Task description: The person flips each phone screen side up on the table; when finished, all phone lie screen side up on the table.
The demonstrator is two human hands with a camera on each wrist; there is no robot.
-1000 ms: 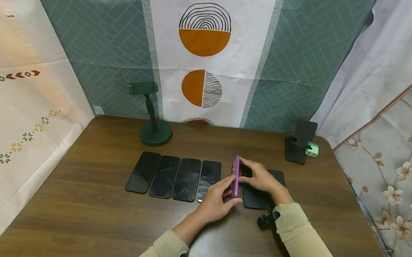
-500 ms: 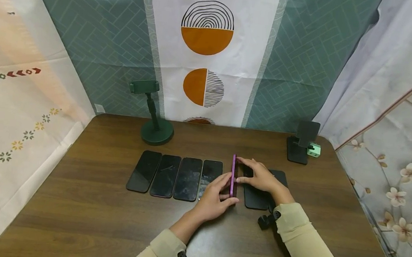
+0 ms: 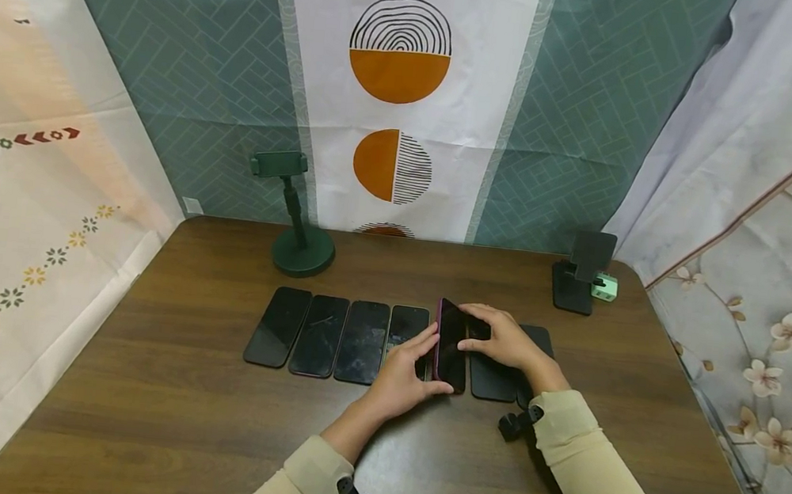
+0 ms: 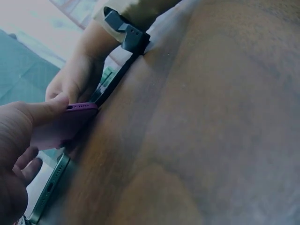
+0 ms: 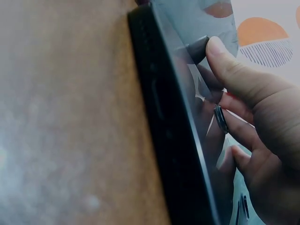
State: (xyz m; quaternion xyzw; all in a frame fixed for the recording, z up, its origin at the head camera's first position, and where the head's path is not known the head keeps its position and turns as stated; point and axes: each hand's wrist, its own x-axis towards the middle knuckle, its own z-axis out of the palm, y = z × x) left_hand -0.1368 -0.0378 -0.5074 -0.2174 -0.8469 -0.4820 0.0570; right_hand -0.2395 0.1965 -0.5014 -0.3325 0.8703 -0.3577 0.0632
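Note:
A phone (image 3: 449, 359) with a purple edge leans with its dark screen towards the right. My left hand (image 3: 401, 379) holds it from the left, thumb at its bottom edge and fingers at its left side. In the left wrist view the purple back and port edge of the phone (image 4: 63, 129) show. The right hand (image 3: 509, 341) grips the phone's upper right side; in the right wrist view its thumb (image 5: 234, 70) shows, but the contact is partly hidden. Black phones (image 3: 361, 343) lie in a row to the left. Under my right hand lies another dark phone (image 3: 494, 377).
One more dark phone (image 3: 537, 338) lies partly beneath the right forearm. A green stand (image 3: 302, 250) rises at the back left. At the back right are a black stand (image 3: 573, 288) and a small mint-green box (image 3: 604, 287). The wooden table (image 3: 161, 383) meets hanging cloths behind.
The purple-edged phone has turned from upright, purple side showing, to leaning with its dark screen in view. Its top has shifted slightly left, and my left hand has moved slightly left with it.

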